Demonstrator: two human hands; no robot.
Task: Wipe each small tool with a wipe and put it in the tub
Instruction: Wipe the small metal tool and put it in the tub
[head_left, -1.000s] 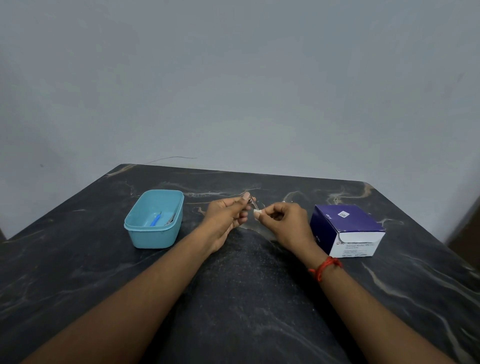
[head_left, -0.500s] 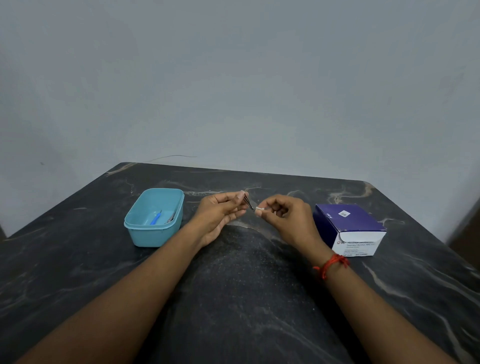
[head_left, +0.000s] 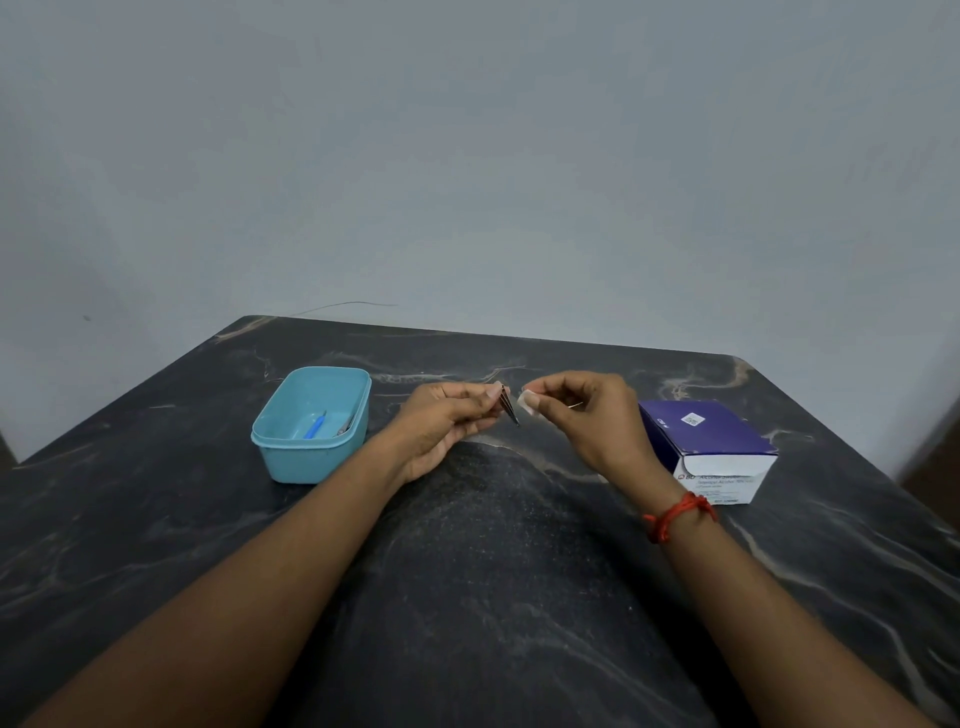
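Fingertips (head_left: 492, 391) of left hand (head_left: 447, 423) pinch the small tool (head_left: 510, 413) by its upper end, point down. Just right of it, right hand (head_left: 587, 421) pinches a wipe (head_left: 522, 400). Tool looks thin, stiff, light, probably slippery: grip the broad end. Left of the fingers sits the tub (head_left: 296, 460), right the box (head_left: 711, 434); open table (head_left: 493, 571) nearer.

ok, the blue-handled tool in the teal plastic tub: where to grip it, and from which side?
I'd pinch the blue-handled small tool mid-handle, coming straight down through the open top of the teal plastic tub. It lies low on the tub floor, so the walls block any side approach. Close across the handle's narrow width; a small metal tool lies just to its right.
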